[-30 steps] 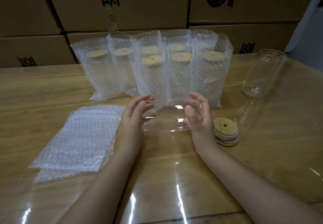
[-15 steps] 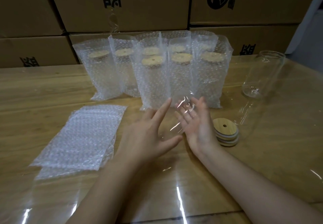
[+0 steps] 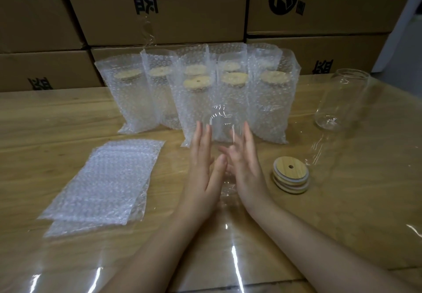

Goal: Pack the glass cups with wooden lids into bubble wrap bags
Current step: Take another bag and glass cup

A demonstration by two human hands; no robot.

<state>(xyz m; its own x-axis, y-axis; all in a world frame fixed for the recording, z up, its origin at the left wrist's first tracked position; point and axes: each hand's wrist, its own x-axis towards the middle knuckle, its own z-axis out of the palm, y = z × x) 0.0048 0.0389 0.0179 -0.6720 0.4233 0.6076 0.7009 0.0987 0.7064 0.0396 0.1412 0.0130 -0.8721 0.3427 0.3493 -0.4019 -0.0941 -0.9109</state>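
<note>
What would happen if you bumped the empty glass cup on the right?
The glass cup is tall and narrow, standing with nothing beside it, so it would probably tip. It looks round, so it might roll on the shiny table. Being glass, it could crack.

The table (image 3: pixel 68 119) is light wood with visible grain, covered by a clear, glossy plastic sheet (image 3: pixel 233 258) that reflects the lamps. The bags (image 3: pixel 100 185) are bubble wrap, translucent and bumpy. The lids (image 3: pixel 290 174) are smooth, matt wood. The cup (image 3: pixel 342 100) is clear, shiny glass. The boxes (image 3: pixel 164 9) are matt brown cardboard.
</note>
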